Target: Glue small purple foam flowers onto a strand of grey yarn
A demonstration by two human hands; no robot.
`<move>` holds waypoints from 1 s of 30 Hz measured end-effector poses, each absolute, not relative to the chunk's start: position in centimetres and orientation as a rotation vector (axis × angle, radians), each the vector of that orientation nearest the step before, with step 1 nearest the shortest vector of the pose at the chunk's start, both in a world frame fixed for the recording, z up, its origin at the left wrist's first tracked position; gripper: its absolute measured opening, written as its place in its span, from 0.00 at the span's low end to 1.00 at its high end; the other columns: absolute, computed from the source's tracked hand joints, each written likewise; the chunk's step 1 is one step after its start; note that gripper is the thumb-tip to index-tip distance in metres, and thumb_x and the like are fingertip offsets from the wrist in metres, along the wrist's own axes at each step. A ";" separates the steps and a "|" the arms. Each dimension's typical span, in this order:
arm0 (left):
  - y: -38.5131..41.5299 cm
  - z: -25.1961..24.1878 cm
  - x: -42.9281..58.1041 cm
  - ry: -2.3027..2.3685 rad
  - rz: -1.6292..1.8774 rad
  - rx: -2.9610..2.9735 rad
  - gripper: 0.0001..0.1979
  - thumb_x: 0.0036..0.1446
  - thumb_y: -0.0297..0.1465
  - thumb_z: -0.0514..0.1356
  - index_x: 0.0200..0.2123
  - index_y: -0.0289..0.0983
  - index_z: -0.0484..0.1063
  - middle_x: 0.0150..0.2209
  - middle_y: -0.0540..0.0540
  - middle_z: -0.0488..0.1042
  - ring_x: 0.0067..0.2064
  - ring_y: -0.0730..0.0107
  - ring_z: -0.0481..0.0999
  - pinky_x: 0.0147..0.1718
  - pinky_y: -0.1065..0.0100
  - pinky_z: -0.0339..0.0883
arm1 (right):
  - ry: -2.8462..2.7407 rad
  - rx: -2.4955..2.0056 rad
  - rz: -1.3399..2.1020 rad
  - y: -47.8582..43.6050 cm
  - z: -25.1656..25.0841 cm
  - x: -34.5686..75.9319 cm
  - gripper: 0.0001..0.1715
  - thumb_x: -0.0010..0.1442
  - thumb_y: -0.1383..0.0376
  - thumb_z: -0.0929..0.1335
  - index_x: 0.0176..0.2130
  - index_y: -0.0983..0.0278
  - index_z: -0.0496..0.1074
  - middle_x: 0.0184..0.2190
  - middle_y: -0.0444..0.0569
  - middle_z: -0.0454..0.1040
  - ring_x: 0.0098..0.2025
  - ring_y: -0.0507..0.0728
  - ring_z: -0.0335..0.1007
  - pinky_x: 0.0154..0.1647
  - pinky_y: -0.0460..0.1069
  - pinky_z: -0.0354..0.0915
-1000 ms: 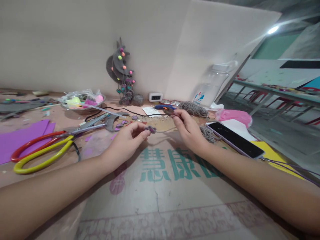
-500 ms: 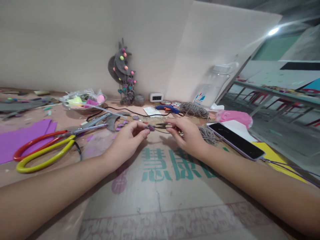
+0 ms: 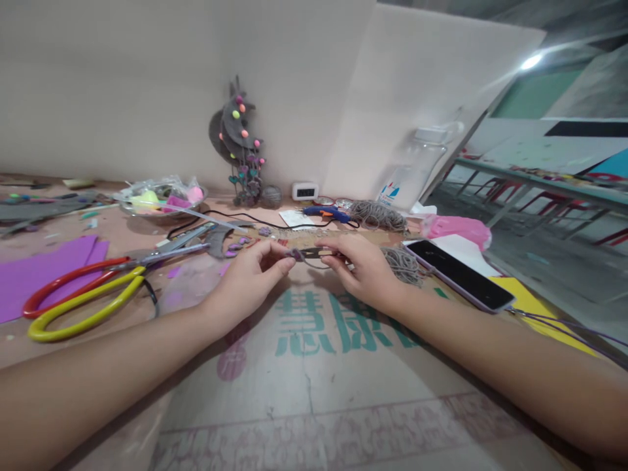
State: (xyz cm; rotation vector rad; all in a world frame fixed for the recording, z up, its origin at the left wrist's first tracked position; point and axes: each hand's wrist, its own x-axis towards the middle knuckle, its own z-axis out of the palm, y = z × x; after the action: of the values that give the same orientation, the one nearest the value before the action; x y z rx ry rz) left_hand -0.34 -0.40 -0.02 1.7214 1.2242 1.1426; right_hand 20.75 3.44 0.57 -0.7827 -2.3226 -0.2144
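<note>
Between the fingertips of my left hand [image 3: 252, 275] is a small grey and purple felt piece [image 3: 296, 254]. My right hand [image 3: 363, 269] is closed around thread snips [image 3: 312, 252], whose dark blades point left and reach the felt piece. Whether the blades touch it or cut anything I cannot make out. A strand of grey yarn [image 3: 316, 265] hangs in a loop below the blades, between both hands. Behind my right hand lies a loose skein of grey yarn [image 3: 402, 267]. Small grey and purple felt pieces [image 3: 237, 246] lie just beyond my left hand.
Large scissors [image 3: 86, 307] with red and yellow handles lie at left by purple sheets [image 3: 46, 278]. A phone [image 3: 458, 275] lies at right. Behind stand a felt moon ornament [image 3: 238, 131], a clock [image 3: 305, 191], a blue glue gun [image 3: 326, 213] and a water bottle [image 3: 415, 170].
The snips have moved left, and their blades now reach the felt piece. The yarn strand between my hands sags more. My left hand keeps its pinch.
</note>
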 end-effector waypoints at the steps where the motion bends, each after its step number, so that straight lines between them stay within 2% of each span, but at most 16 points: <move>1: -0.4 0.0 -0.4 1.210 1.136 1.727 0.06 0.56 0.33 0.56 0.34 0.37 0.67 0.31 0.49 0.72 0.31 0.70 0.72 0.33 0.68 0.64 | -2.319 -0.784 -0.215 3.4 0.6 20.7 0.15 0.62 0.63 0.63 0.46 0.67 0.70 0.36 0.52 0.75 0.37 0.57 0.69 0.41 0.52 0.63; 7: -0.5 0.1 -0.4 1.202 1.122 1.736 0.06 0.56 0.34 0.56 0.34 0.37 0.67 0.29 0.49 0.73 0.30 0.70 0.72 0.32 0.68 0.64 | -2.348 -0.815 -0.200 3.3 0.5 20.7 0.22 0.60 0.60 0.65 0.52 0.65 0.66 0.41 0.52 0.75 0.40 0.57 0.70 0.41 0.52 0.64; 14: -0.7 0.3 -0.3 1.209 1.116 1.731 0.08 0.56 0.35 0.56 0.34 0.36 0.68 0.28 0.49 0.74 0.29 0.70 0.72 0.30 0.68 0.65 | -2.353 -0.794 -0.215 3.5 0.4 20.8 0.18 0.62 0.62 0.63 0.51 0.62 0.67 0.41 0.51 0.74 0.40 0.57 0.69 0.42 0.53 0.63; 19: -0.6 0.1 -0.4 1.213 1.089 1.769 0.08 0.56 0.36 0.56 0.33 0.37 0.68 0.29 0.49 0.74 0.30 0.70 0.72 0.30 0.68 0.65 | -2.348 -0.777 -0.272 3.6 0.5 20.7 0.16 0.62 0.63 0.63 0.50 0.62 0.68 0.37 0.51 0.75 0.39 0.57 0.68 0.40 0.52 0.63; 30: -0.6 0.0 -0.4 1.183 1.080 1.762 0.07 0.56 0.35 0.56 0.33 0.37 0.66 0.27 0.50 0.73 0.28 0.71 0.72 0.29 0.69 0.65 | -2.352 -0.758 -0.309 3.7 0.4 20.6 0.15 0.62 0.62 0.63 0.48 0.63 0.69 0.35 0.51 0.74 0.39 0.58 0.68 0.40 0.52 0.64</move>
State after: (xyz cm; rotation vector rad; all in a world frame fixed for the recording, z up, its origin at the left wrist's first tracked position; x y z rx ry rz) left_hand -0.37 -0.64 0.01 1.7619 1.1827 1.0801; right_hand 20.63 3.71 0.37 -0.7582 -2.3522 -0.3093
